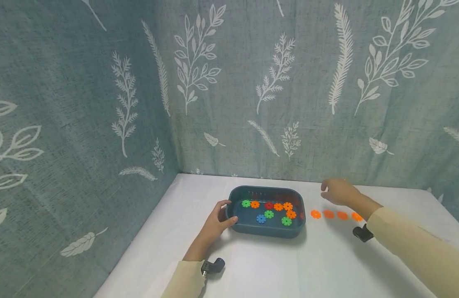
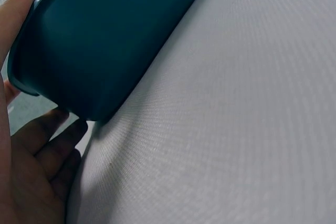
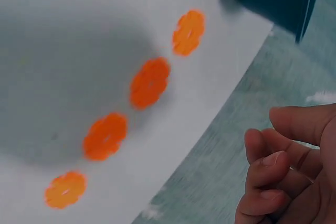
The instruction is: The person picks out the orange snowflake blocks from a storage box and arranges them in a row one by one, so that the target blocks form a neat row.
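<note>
A dark teal plastic tray (image 1: 266, 231) stands on the white table, with notched plastic discs inside: a blue disc (image 1: 261, 219), a red disc (image 1: 268, 205), several orange ones and several green ones. My left hand (image 1: 213, 223) holds the tray's left end, thumb on the rim and fingers against the outer wall. To the right of the tray, several orange discs (image 3: 149, 83) lie in a row on the cloth. Above and behind this row hovers my right hand (image 1: 339, 191), its fingers loosely bent and nothing between thumb and fingertips.
White cloth (image 1: 263, 269) covers the table. Behind and to the left hangs a grey-green curtain (image 1: 229, 136) with white leaf prints, meeting the table's back edge. Each wrist carries a small black camera (image 1: 214, 265).
</note>
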`<act>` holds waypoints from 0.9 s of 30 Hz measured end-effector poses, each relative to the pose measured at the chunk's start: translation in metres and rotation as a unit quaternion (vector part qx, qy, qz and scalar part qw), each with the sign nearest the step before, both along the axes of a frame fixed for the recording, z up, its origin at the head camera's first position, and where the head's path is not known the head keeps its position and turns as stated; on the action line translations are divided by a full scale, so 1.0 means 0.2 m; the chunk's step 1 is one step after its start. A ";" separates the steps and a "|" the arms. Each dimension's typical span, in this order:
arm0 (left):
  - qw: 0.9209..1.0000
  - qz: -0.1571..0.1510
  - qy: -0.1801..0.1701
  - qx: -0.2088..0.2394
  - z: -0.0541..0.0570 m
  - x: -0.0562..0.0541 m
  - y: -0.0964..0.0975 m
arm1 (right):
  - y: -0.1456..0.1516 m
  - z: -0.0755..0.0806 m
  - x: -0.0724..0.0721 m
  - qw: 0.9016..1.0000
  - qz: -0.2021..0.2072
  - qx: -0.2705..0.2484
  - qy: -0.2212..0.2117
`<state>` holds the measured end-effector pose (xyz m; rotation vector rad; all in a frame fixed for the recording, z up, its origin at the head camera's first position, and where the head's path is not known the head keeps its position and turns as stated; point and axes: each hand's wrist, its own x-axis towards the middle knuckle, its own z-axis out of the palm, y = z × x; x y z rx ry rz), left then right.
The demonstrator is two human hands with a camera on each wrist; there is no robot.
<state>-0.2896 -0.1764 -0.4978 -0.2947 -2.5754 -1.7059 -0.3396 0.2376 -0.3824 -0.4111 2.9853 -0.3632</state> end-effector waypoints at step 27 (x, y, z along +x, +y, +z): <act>1.000 -0.017 -0.005 -0.011 0.20 0.14 0.03 | -0.66 -0.07 -0.06 0.997 0.074 -0.021 -0.008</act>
